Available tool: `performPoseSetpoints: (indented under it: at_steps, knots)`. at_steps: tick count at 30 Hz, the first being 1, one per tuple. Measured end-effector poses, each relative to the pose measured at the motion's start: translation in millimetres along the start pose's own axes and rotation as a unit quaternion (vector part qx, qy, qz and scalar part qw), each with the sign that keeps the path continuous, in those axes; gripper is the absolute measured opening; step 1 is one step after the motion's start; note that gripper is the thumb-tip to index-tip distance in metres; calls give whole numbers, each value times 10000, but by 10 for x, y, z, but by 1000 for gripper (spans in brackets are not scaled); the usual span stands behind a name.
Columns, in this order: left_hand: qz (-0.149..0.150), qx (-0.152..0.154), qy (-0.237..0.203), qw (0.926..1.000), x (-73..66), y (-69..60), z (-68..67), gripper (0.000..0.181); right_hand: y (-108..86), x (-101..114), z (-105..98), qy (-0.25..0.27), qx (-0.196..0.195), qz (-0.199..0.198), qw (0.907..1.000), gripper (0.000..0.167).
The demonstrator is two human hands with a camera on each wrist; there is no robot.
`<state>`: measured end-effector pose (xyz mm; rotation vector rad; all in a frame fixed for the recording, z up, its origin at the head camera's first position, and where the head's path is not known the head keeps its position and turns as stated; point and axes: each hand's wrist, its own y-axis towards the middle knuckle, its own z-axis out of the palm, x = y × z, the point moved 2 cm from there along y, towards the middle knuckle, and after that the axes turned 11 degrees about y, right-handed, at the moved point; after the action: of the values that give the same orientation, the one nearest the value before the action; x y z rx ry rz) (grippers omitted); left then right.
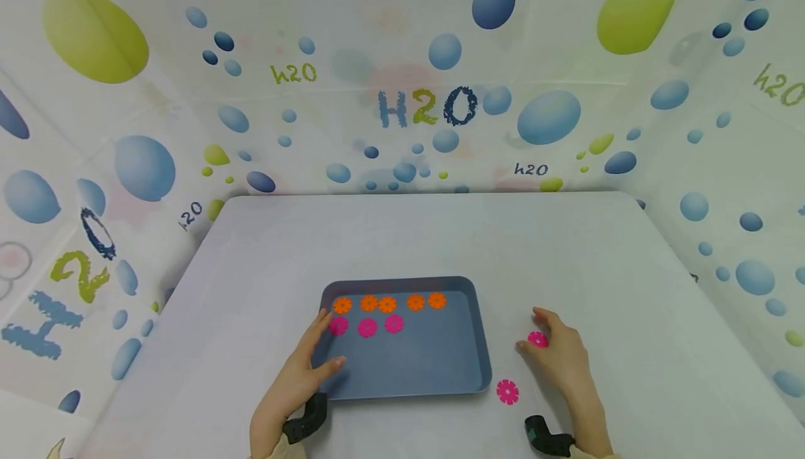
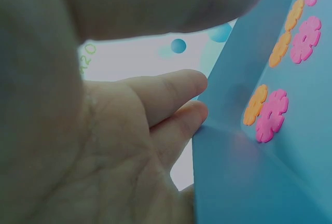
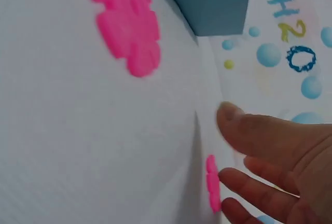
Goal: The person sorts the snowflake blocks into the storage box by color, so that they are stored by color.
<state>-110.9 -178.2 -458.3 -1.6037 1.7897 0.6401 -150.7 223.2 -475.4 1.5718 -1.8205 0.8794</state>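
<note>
A blue-grey tray (image 1: pixel 409 368) lies on the table. Inside it, several orange flower-shaped discs (image 1: pixel 416 302) form a row along the far side, with three pink flower-shaped discs (image 1: pixel 367 328) in front of them at the left. My left hand (image 1: pixel 300 374) is at the tray's left rim, fingers extended and thumb over the near-left corner. To the right of the tray, my right hand (image 1: pixel 562 360) has thumb and fingers spread around a pink flower-shaped disc (image 1: pixel 537 339). In the right wrist view, fingertips are at that disc (image 3: pixel 212 183) while the thumb stands apart from it.
Another pink flower-shaped disc (image 1: pixel 507 392) lies on the white table (image 1: pixel 402 235), just off the tray's near-right corner. A white curtain (image 1: pixel 352 117) with blue and green drops surrounds the table at the back and sides. Each wrist carries a black device (image 1: pixel 547 436).
</note>
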Motion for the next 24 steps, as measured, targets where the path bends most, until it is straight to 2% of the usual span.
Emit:
performPoseSetpoints:
  at_steps: [3,8,24]
  knots:
    - [-7,-2,-25,10000,-9,-4,-3,78,-18,4,-25,-167,12,-80,9998,65]
    - [-4,-16,-67,10000,-21,-8,-6,78,-45,2,-48,-313,-146,-183,9992,52]
    - [-33,-17,19,10000,-18,-9,-6,78,-18,15,-69,-440,-74,-101,9990,41]
